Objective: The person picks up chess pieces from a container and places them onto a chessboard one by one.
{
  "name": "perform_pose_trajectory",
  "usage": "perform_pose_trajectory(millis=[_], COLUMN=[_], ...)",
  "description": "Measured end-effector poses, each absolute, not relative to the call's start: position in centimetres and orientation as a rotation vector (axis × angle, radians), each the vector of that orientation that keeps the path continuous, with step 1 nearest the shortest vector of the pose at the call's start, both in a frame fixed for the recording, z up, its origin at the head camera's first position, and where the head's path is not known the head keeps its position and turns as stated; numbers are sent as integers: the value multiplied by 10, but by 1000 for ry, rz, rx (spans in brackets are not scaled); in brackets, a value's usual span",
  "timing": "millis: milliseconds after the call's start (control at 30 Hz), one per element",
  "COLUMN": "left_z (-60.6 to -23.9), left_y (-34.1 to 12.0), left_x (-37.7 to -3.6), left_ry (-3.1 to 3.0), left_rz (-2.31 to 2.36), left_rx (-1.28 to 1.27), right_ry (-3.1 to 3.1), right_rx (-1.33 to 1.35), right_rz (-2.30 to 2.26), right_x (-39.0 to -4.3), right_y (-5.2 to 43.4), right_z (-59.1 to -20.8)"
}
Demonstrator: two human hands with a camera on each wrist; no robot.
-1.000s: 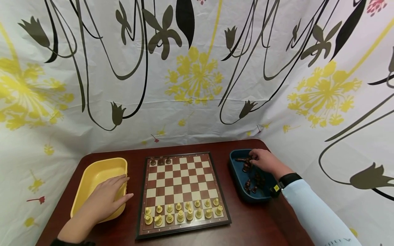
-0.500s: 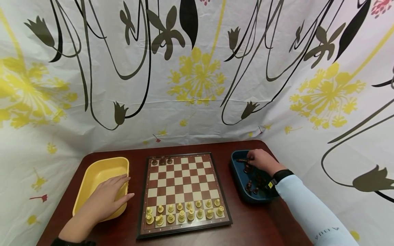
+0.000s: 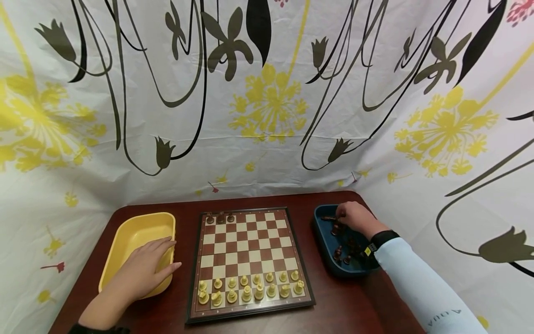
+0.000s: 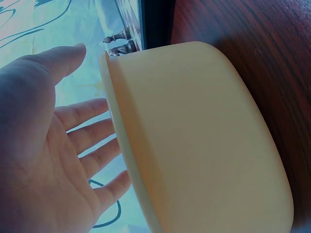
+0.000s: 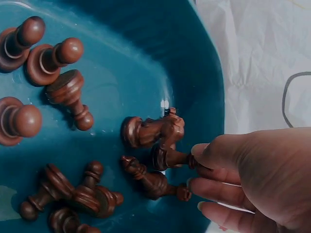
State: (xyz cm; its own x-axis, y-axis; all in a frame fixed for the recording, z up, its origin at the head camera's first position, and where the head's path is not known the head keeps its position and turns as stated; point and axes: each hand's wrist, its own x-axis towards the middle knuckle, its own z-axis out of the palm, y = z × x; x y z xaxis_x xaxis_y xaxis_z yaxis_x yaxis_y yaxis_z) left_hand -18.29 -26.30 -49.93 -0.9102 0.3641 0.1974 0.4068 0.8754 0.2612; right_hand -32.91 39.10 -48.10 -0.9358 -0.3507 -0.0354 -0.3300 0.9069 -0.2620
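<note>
So the dark wooden chess piece (image 5: 170, 158) is being found lying on its side in the far end of the blue tray (image 3: 321, 236), right where the right hand (image 3: 354, 217) is reaching in. Its long axis is being laid roughly flat along the tray floor, its round base turned away from the hand and its thin top end pointing toward the fingertips (image 5: 200, 149), which are being pressed against that top end in the right wrist view; whether it's actually being pinched yet can't be told, since the thumb is hidden. A knight (image 5: 153, 130) is lying just beside it, touching or nearly so, and a bishop-like piece (image 5: 154, 180) is lying just on its other side, so it's a crowded spot. More dark pieces (image 5: 46, 58) are being left scattered on their sides well apart in the tray. The left hand (image 3: 143, 269) is way further off, being rested flat with relaxed straight fingers over the rim of the yellow tray (image 3: 125, 236) across the chessboard (image 3: 246, 260), gripping nothing. Light pieces (image 3: 248, 290) are being kept lined up on the near rows, and three dark ones (image 3: 219, 217) are standing at the far left corner.
</note>
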Motion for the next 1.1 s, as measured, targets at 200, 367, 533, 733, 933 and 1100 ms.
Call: perform_pose_trajectory(millis=[200,367,533,733,933,1100], left_z=[-499,-498,-498,-498,-499,-500], left_y=[-263,-263,-263,-263,-263,-261], left_x=[-182,-180,-180,-179,-180,-180], left_ry=[-2906,-2903,-2899,-2894,-2883,-2881], left_rz=[-452,-457,-460,-470,-474,-480], left_rx=[-600,-594,-597,-602,-606,-609], right_ry=[3034,3044,3037,3031,3061,3071], right_rx=[-605,-632,-611,-601,-655,-700], right_rz=[-421,-452,-468,-467,-442,-438], right_x=[-330,-330,-327,-323,-318,-313], right_y=[394,395,393,386,374,360], right_z=[-474,-466,-454,-444,-436,-427])
